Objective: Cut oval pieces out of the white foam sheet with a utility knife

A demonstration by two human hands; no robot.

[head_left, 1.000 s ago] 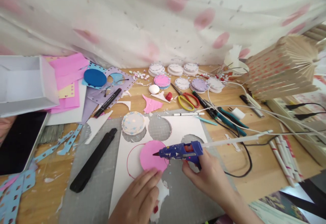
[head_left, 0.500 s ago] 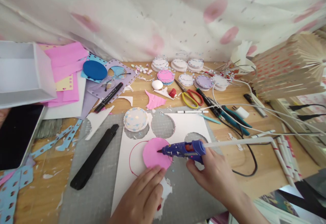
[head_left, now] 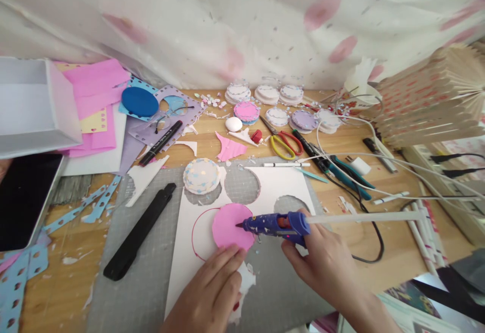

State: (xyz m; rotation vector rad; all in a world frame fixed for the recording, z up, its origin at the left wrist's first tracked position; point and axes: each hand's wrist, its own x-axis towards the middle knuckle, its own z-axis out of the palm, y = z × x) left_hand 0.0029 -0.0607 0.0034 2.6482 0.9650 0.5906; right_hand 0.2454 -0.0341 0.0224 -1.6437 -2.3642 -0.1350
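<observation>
At the near edge of the table, the right hand [head_left: 326, 262] is closed around the grip of a blue glue gun [head_left: 275, 223]. The gun lies almost level and points left, and its dark tip rests on the right part of a pink disc [head_left: 229, 228]. A pale glue stick [head_left: 364, 217] juts from the back of the gun toward the right.

Just left of that hand, the left hand [head_left: 210, 292] grips nothing. Its fingers are stretched forward and their tips lie on the near rim of the pink disc. The disc sits on a white sheet [head_left: 189, 262] with round holes cut in it, inside a thin pink drawn circle. The sheet lies on a grey cutting mat [head_left: 132, 292].

At the far left corner of the sheet sits a white dotted round piece [head_left: 201, 175]. A long black tool [head_left: 138, 239] lies aslant on the left part of the mat. Farther off on the wooden table [head_left: 76, 282] lie a black marker [head_left: 161, 143], scissors with yellow and red handles [head_left: 286, 144] and teal pliers [head_left: 348, 174].

A row of small round pieces [head_left: 265, 93] stands along the far edge under a spotted curtain [head_left: 242, 25]. To the far left are a blue disc [head_left: 140, 101], pink paper [head_left: 96, 83], a white box [head_left: 30, 105] and a dark tablet [head_left: 22, 196]. A fanned stack of paper [head_left: 428, 105] rises at the right.
</observation>
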